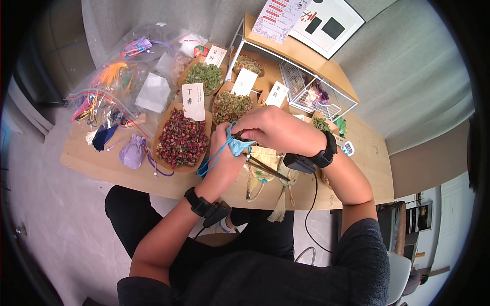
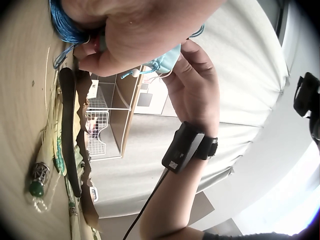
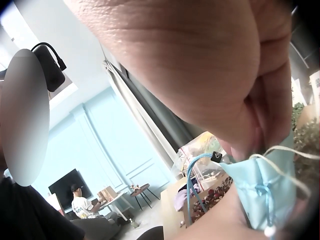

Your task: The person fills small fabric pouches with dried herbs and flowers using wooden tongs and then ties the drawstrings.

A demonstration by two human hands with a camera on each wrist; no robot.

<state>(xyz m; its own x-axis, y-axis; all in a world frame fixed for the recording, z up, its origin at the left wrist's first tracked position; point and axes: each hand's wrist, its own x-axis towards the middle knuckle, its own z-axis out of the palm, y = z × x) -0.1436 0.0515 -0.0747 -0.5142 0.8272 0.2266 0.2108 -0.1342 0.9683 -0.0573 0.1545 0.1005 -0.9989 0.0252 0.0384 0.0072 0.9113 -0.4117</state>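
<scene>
A light blue drawstring pouch (image 1: 239, 146) with blue cords and a white bead sits between the two hands. My left hand (image 1: 224, 160) grips it from below and the side, and a blue tassel (image 2: 67, 25) hangs by that hand. Reaching over from above, my right hand (image 1: 270, 130) has its curled fingertips at the pouch's open mouth, pinching there; the tips are partly hidden by the fabric (image 3: 250, 185). Dark tongs (image 1: 267, 168) lie below the hands, over a cream pouch (image 1: 264, 154) with a cream tassel (image 1: 278, 206).
Paper trays of dried rosebuds (image 1: 181, 140) and other herbs (image 1: 232, 104) with labels stand behind the hands. A purple pouch (image 1: 132, 152) and plastic bags (image 1: 153, 92) lie left. A shelf (image 1: 301, 56) with a wire basket (image 1: 319, 99) stands back right. A cable (image 1: 308, 219) trails from my right wrist.
</scene>
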